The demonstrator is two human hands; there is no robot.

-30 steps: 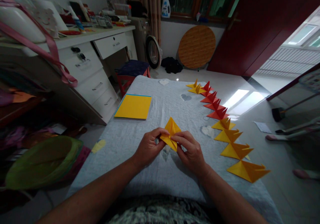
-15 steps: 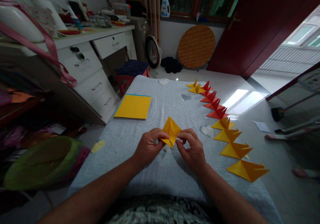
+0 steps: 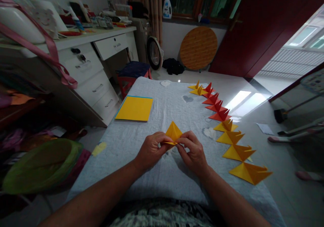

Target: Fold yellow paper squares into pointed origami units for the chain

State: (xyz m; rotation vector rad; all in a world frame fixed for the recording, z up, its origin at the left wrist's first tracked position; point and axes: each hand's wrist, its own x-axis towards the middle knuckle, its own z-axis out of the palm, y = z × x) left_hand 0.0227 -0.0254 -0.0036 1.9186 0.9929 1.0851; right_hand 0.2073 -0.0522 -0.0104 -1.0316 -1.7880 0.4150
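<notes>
Both hands pinch a folded yellow paper piece (image 3: 173, 132) just above the grey cloth-covered table (image 3: 141, 146). My left hand (image 3: 152, 150) grips its left lower edge with fingers closed. My right hand (image 3: 193, 152) pinches its right lower edge. Only a small triangular tip of the paper stands up between the fingers. A stack of yellow paper sheets (image 3: 135, 108) lies flat at the table's left side.
A row of finished folded pieces, yellow (image 3: 249, 173) near me and red (image 3: 215, 104) farther away, runs along the table's right edge. A white desk with drawers (image 3: 96, 68) stands at left, a green bag (image 3: 40, 163) below it. A round wooden board (image 3: 198, 47) leans on the far wall.
The yellow piece has been folded down and flattened; less of it shows above my fingers. Both hands have closed in toward each other on it.
</notes>
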